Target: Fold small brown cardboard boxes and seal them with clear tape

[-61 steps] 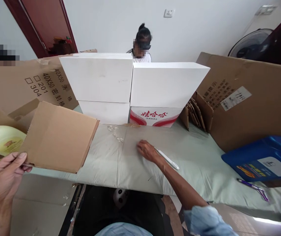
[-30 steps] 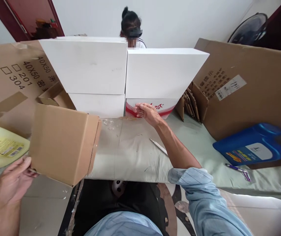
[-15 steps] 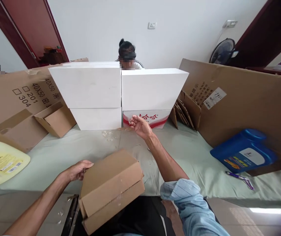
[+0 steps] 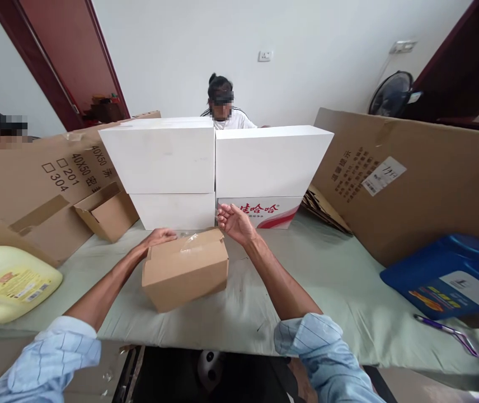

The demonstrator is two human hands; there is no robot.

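Note:
A small brown cardboard box is tilted over the front middle of the table, with a strip of clear tape across its upper side. My left hand is at the box's far left edge, its fingers partly hidden behind it. Beyond the box's right corner is my right hand, palm turned up and fingers curled together. Whatever may be between its fingertips is too small to make out. That hand covers part of a white carton with red lettering.
Stacked white cartons stand behind my hands, with a person beyond them. Large cardboard panels flank the table. A yellow jug is at left; a blue jug and purple-handled tool are at right.
The cardboard box has moved from my lap up over the table and been turned, so its taped side shows on top. My left hand went forward with it; my right stays near the cartons.

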